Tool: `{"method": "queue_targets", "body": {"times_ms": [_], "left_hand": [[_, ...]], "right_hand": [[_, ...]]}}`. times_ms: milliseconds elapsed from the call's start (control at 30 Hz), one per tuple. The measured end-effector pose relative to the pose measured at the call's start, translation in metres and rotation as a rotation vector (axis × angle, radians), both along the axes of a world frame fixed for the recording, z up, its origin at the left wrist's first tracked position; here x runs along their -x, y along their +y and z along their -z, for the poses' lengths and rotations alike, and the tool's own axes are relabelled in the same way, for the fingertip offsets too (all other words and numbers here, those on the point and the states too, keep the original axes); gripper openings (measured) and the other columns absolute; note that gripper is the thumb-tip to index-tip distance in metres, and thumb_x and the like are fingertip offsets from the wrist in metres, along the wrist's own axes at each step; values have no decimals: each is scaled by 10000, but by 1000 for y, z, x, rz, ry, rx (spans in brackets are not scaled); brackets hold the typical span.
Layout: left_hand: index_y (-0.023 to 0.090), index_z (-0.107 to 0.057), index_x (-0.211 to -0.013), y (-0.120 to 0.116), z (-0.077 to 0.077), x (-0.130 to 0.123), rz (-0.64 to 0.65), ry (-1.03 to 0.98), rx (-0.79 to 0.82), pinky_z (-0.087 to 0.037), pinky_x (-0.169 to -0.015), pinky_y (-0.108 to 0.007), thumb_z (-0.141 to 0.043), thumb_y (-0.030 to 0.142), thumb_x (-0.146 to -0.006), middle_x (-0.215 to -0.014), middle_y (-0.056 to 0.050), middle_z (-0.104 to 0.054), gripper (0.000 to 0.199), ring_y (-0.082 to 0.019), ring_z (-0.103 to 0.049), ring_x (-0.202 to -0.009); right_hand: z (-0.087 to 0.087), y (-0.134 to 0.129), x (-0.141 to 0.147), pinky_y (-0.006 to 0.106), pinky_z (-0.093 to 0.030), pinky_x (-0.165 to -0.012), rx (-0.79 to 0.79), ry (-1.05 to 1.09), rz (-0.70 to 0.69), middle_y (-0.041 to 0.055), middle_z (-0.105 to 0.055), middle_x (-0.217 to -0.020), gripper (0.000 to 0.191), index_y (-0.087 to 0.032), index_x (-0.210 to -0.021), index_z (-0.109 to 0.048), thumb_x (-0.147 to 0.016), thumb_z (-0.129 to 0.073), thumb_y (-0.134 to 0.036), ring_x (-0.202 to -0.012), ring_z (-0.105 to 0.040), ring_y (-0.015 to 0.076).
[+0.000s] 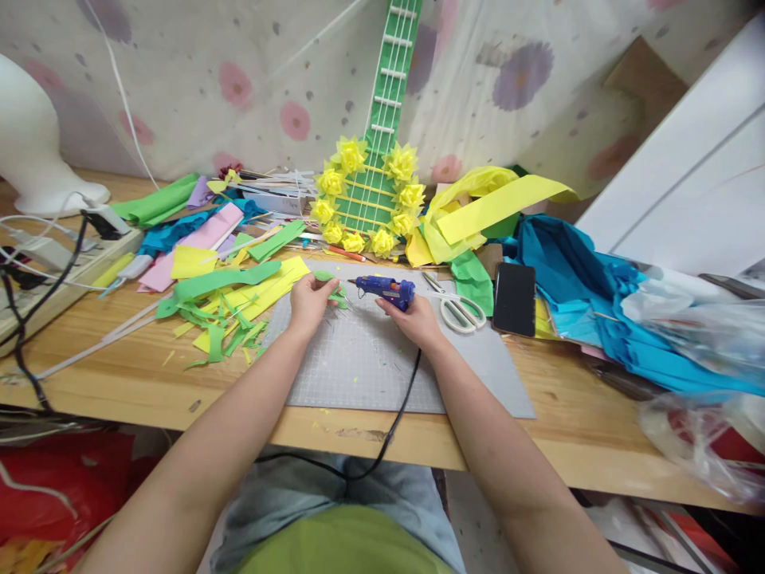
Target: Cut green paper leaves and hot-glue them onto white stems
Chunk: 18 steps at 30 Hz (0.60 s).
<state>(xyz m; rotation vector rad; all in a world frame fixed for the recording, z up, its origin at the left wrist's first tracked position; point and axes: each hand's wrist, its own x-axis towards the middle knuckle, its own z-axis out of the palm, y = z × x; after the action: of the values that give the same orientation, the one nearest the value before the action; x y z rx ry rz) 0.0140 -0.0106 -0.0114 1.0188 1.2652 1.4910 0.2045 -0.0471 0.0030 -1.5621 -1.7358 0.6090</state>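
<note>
My right hand is wrapped round a blue glue gun, whose nozzle points left. Between the fingertips of my left hand is a small green paper leaf, close to the nozzle; whether the two touch I cannot tell. More green paper shows just under those fingers. Both hands are above a grey cutting mat. Behind them stands a green paper guitar with white strings and yellow paper flowers round its body. The glue gun's black cord hangs over the table's front edge.
Scissors and a black phone lie to the right, beside blue crumpled paper. Green and yellow paper scraps cover the left. A power strip with cables and a white head form stand far left.
</note>
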Motion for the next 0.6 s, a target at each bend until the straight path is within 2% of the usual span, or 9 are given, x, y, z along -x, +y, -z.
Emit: {"method": "queue_targets", "body": {"times_ms": [267, 600], "left_hand": [[140, -591, -707, 0, -1, -1, 6, -2, 4, -473, -458, -209, -699, 295, -562, -642, -20, -616, 238, -146, -621, -612], [192, -638, -703, -8, -4, 2, 5, 302, -127, -442, -534, -229, -665, 280, -634, -679, -9, -625, 115, -127, -565, -581]], "right_hand": [[0, 0, 0, 247, -365, -497, 9, 17, -15, 11, -535, -495, 465, -152, -702, -620, -682, -526, -607, -525, -509, 147], [-3, 2, -12, 240, -389, -511, 101, 119, 3, 3, -542, -486, 457, -163, -708, -622, -660, -556, -612, -512, -515, 130]]}}
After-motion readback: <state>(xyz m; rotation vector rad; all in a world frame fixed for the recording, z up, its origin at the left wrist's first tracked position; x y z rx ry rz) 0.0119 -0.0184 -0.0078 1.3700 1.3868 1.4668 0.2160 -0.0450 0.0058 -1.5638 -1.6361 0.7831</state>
